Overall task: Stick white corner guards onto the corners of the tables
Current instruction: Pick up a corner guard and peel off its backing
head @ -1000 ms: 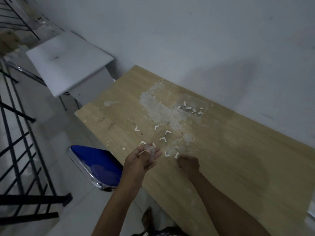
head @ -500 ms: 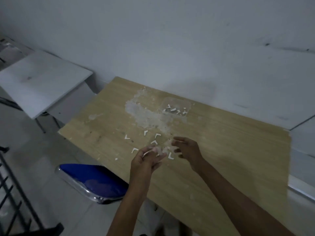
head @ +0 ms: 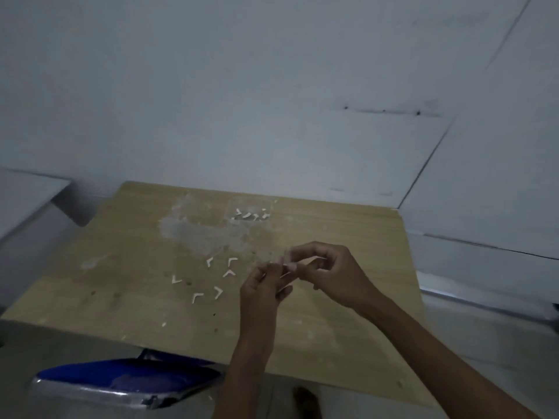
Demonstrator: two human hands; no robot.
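Several small white L-shaped corner guards (head: 216, 277) lie loose on the wooden table (head: 127, 291), left of my hands. More of them sit in a clear plastic bag (head: 250, 213) near the wall. My left hand (head: 263, 290) and my right hand (head: 328, 272) meet above the table's middle. Both pinch one small white corner guard (head: 288, 267) between their fingertips. It is blurred and partly hidden by the fingers.
A pale scuffed patch (head: 196, 232) marks the tabletop behind the loose guards. A blue chair with a chrome frame (head: 121, 381) stands at the table's near edge. A white table (head: 27, 195) sits at the far left. The wall runs right behind the wooden table.
My view swung right, and the railing and most of the white table left the frame. My right hand rose from the tabletop and met the left hand; both now pinch one guard.
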